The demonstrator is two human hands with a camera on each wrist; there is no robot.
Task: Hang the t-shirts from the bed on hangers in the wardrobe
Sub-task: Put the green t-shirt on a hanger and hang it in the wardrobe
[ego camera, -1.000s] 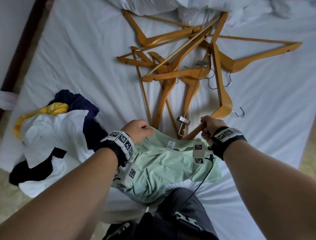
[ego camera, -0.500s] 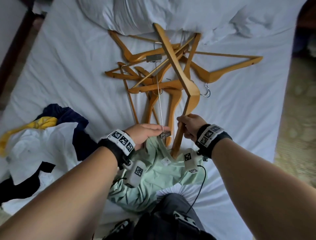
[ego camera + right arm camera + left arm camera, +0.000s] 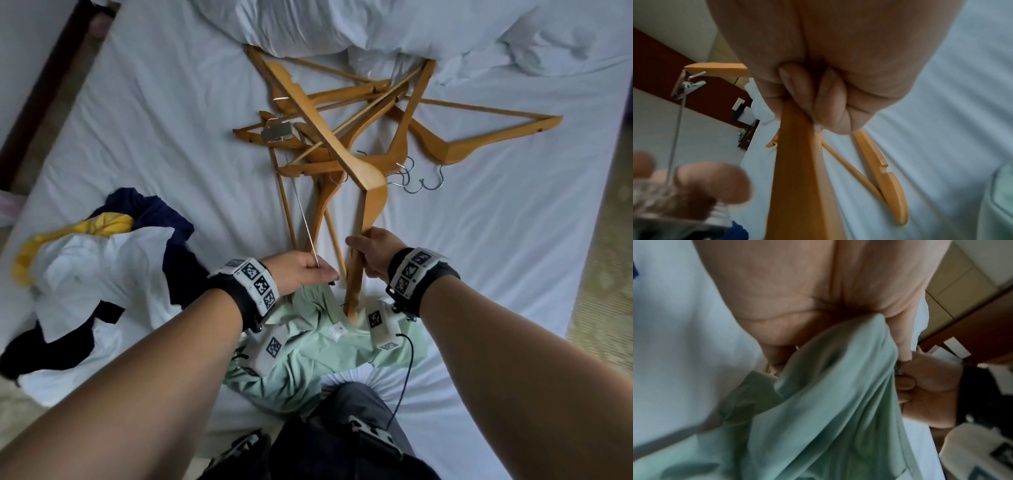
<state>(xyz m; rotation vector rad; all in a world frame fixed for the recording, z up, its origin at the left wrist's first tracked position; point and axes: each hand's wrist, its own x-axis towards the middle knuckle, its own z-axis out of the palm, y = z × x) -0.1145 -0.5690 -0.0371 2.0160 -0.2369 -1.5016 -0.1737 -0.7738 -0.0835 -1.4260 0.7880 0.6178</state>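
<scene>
Right hand (image 3: 373,251) clamped on raised orange wooden hanger (image 3: 368,192), its lower end in crumpled mint-green t-shirt (image 3: 308,346) at white bed's (image 3: 154,120) near edge; left hand (image 3: 298,270) pinches shirt fabric.

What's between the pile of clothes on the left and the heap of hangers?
Bare white bedsheet only, per the head view; the clothes pile and the hanger heap lie apart.

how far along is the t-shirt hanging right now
Nothing looks hung yet, and no wardrobe is in view. In hand: the right hand grips a wooden hanger, its lower end poking into the green t-shirt, whose collar the left hand holds. Left: finishing this shirt, then the heap of white, navy and yellow clothes, with more hangers piled on the bed.
</scene>
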